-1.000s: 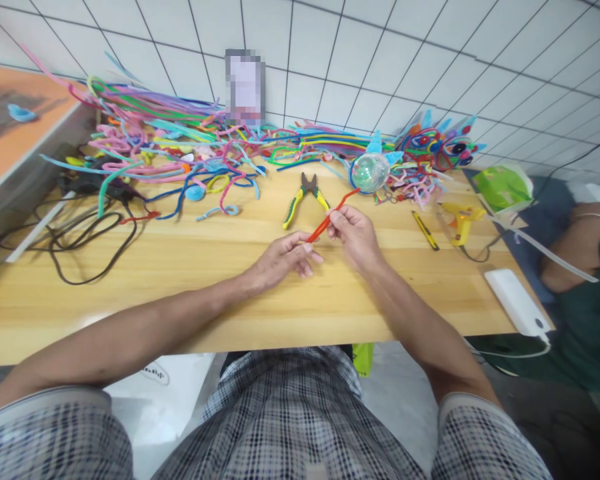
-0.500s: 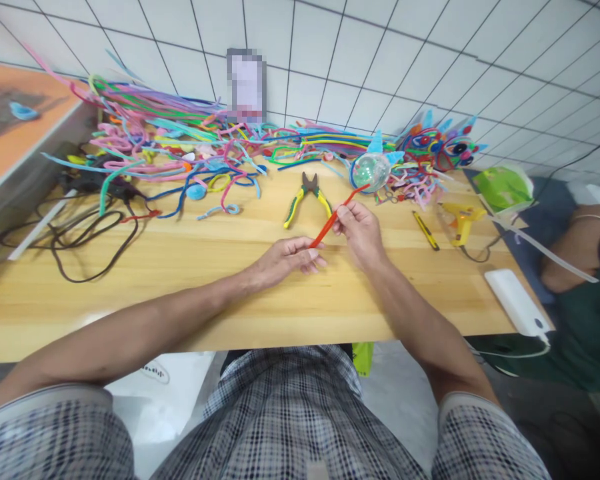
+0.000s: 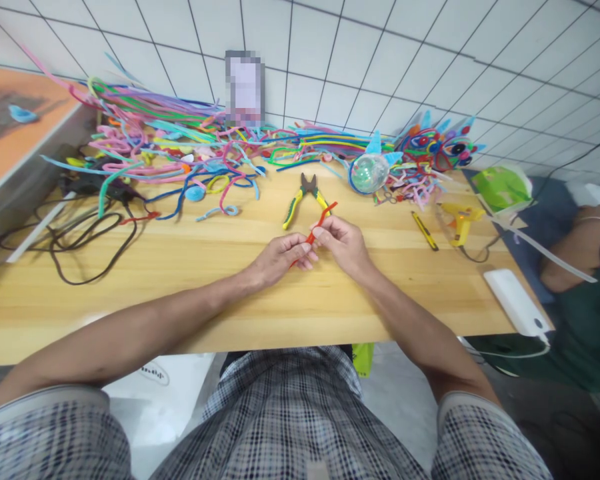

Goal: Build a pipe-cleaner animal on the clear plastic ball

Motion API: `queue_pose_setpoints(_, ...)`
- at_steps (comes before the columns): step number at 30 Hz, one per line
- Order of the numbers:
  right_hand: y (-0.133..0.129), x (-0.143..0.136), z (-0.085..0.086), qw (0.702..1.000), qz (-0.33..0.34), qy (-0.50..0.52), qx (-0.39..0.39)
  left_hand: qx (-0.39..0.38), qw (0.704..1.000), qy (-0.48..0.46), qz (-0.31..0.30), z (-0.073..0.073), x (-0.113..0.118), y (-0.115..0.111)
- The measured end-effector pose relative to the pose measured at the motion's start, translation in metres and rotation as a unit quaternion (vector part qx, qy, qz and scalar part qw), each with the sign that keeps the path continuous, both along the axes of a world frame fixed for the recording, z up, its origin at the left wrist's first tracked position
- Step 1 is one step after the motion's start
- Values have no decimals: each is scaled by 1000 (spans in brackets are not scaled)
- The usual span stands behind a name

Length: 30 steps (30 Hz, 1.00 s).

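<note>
A red pipe cleaner runs between my two hands above the middle of the wooden table. My left hand pinches it near its lower end, a bit of red poking out below the fingers. Close beside, my right hand grips it higher up between thumb and fingers, with the free end sticking up past the fingertips. Just beyond the hands lie pliers with yellow-green handles, their jaws pointing away. Behind them to the right sits a clear ball with light blue fuzzy points.
Many coloured pipe cleaners are heaped along the wall. A yellow cutter, a yellow glue gun and a white power bank lie at the right. Black cable loops at the left. Another person's arm shows at far right.
My right hand has slid down and left along the red pipe cleaner, closer to my left hand. Less of it now sticks up, and more shows below my left fingers.
</note>
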State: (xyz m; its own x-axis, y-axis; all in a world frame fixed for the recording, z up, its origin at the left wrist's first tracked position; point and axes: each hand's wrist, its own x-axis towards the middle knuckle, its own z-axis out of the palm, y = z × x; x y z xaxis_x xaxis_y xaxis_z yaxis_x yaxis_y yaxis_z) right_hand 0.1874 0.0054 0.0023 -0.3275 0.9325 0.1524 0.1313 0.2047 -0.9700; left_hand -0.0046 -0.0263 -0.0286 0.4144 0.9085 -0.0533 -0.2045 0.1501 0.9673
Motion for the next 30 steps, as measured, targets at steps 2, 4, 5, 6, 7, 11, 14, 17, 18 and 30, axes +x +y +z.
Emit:
queue_pose_setpoints(2,-2,-1,-1,999,-14,-17,24,2,1000,11,6,4,0,0)
queue_pose_setpoints(4,-2,-2,-3,999,-26,-21,41,6,999,36,15,10,0,-1)
queue_pose_setpoints(5,-2,-3,-4,999,-25,-15,37,8,998,53,23,14,-1,-2)
queue_pose_setpoints(6,-2,-4,-5,1000,-18,-2,22,11,997,70,32,17,-1,-3)
queue_pose_setpoints(7,-1,-4,-6,1000,-9,15,0,14,996,84,41,21,-1,-5)
queue_pose_setpoints(11,4,-5,-7,993,-28,86,-71,29,992,104,58,29,0,-9)
queue_pose_setpoints(14,7,-4,-6,987,-50,114,-97,23,994,95,56,28,2,-10)
queue_pose_setpoints(17,6,-4,-5,987,-37,117,-101,-7,996,72,52,25,3,-10)
queue_pose_setpoints(18,6,-5,-5,989,-29,110,-94,-20,997,61,49,24,4,-9)
queue_pose_setpoints(30,-5,-16,-4,991,33,69,-108,61,984,48,161,30,-6,2)
